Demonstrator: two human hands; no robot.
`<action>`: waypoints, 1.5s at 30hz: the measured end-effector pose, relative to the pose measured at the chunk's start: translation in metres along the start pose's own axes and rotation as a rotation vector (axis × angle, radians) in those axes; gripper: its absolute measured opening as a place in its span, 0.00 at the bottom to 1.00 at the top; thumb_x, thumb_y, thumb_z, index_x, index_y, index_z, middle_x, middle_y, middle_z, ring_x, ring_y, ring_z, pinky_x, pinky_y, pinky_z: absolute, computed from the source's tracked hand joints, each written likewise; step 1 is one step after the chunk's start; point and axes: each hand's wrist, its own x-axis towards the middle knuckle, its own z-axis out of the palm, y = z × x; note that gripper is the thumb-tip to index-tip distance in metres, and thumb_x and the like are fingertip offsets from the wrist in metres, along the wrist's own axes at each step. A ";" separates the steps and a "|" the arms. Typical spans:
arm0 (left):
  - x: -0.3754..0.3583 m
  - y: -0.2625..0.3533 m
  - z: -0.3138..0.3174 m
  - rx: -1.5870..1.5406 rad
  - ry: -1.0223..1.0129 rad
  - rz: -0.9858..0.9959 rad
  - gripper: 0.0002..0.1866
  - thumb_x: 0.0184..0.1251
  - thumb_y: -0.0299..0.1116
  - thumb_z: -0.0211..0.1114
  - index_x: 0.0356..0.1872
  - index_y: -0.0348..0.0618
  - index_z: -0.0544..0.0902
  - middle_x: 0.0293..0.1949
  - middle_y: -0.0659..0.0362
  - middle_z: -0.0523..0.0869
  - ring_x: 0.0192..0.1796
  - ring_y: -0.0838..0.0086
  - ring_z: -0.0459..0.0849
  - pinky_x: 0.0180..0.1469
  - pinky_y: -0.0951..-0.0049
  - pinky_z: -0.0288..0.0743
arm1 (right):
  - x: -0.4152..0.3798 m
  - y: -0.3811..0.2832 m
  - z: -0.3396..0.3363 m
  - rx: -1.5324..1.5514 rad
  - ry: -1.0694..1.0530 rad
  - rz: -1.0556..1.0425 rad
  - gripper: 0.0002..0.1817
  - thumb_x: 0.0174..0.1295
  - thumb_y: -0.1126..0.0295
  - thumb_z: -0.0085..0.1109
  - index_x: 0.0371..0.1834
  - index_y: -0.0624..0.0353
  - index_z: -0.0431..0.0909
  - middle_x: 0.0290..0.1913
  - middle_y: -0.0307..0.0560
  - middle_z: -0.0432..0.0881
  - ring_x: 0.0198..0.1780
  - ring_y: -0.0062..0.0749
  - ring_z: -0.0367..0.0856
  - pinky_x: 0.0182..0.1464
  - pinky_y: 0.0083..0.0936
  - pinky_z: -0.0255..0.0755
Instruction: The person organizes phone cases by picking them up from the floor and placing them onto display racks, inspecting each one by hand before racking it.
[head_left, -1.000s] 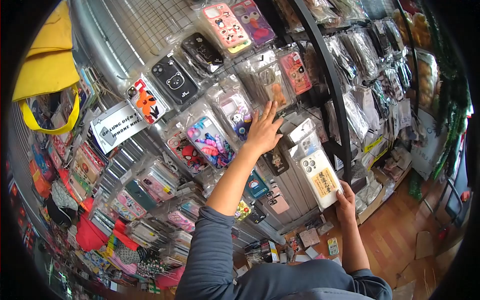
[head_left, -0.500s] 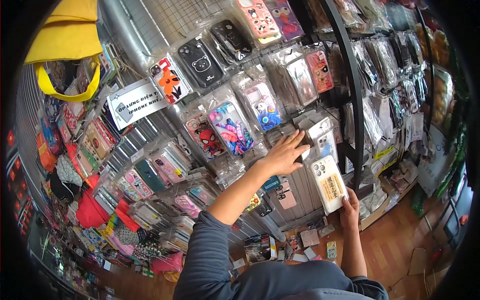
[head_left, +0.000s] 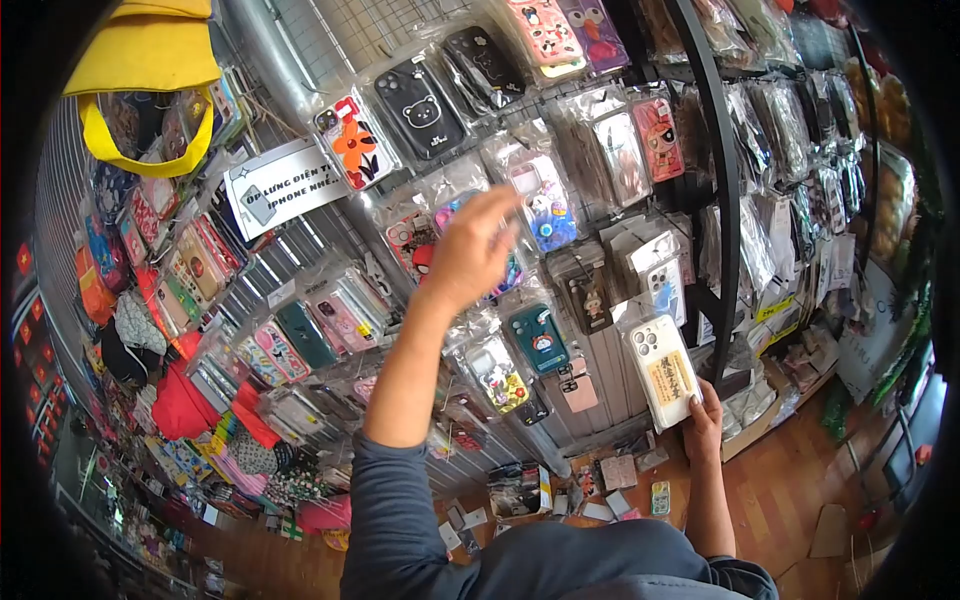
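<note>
Left hand (head_left: 470,255) higher; case (head_left: 664,372) upright.

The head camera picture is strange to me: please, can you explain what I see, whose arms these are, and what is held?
The camera sits on a person's head and looks forward and down, so both arms are that person's own. The right hand holds a white phone case with a yellow label in a clear bag. The left hand is raised, blurred, before a wire display wall hung with many bagged phone cases, holding nothing I can see. A white paper sign hangs at the left, under a yellow cloth bag.
</note>
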 end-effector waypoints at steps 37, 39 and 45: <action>0.073 -0.200 -0.027 0.556 -0.195 -0.160 0.25 0.60 0.34 0.51 0.58 0.36 0.60 0.61 0.37 0.54 0.66 0.51 0.47 0.65 0.65 0.45 | 0.026 0.025 0.013 -0.141 0.174 -0.167 0.20 0.60 0.71 0.50 0.55 0.60 0.62 0.43 0.42 0.74 0.39 0.21 0.73 0.31 0.19 0.74; 0.073 -0.198 -0.026 0.556 -0.201 -0.156 0.25 0.60 0.34 0.51 0.58 0.36 0.61 0.61 0.37 0.54 0.66 0.51 0.47 0.65 0.65 0.45 | 0.026 0.025 0.013 -0.157 0.144 -0.178 0.21 0.59 0.68 0.51 0.55 0.58 0.62 0.46 0.41 0.73 0.41 0.21 0.73 0.31 0.18 0.75; 0.073 -0.203 -0.026 0.573 -0.184 -0.124 0.25 0.60 0.34 0.51 0.57 0.35 0.61 0.61 0.37 0.55 0.66 0.51 0.48 0.66 0.64 0.44 | 0.027 0.028 0.014 -0.136 0.163 -0.153 0.19 0.60 0.71 0.50 0.54 0.60 0.62 0.44 0.42 0.73 0.40 0.21 0.73 0.31 0.19 0.74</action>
